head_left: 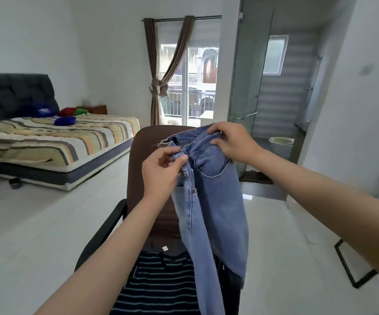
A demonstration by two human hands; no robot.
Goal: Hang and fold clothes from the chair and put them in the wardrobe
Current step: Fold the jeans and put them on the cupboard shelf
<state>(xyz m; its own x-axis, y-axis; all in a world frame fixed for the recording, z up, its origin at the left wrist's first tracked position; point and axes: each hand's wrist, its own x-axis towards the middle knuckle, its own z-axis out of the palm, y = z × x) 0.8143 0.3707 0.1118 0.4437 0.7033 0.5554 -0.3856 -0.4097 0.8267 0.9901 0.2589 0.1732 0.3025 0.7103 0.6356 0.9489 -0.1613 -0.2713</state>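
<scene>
Right, the jeans [209,192] are up in the air, held at the waistband in front of the chair [145,160], and the legs hang straight down past the seat. They're pale blue denim, faded, with a curved front pocket, raised seams and a frayed thread at the waist edge. The left hand [161,171] pinches the waistband near the fly, thumb pressed on top of the fabric, fingers curled beneath. The right hand [231,142] grips the far side of the waistband from above, knuckles up, fingers wrapped over the edge. Both forearms are bare and reach forward, with the two hands close together but not touching.

Under the hanging legs a striped shirt [161,285] lies on the seat, dark with thin teal bands, its neck label showing. More dark clothing sits beneath it; I can't tell what. The chair has a tall brown padded back and a black armrest [102,233] on the left.

Over to the left there's a bed [70,142] with a striped cover and a dark tufted headboard [13,94], coloured cushions on top. Straight ahead, brown curtains [156,87] are tied back beside a glass balcony door [190,83]. To the right stands a glass partition [250,87], and a toilet [281,142] behind it. The floor [36,223] is glossy white tile.
</scene>
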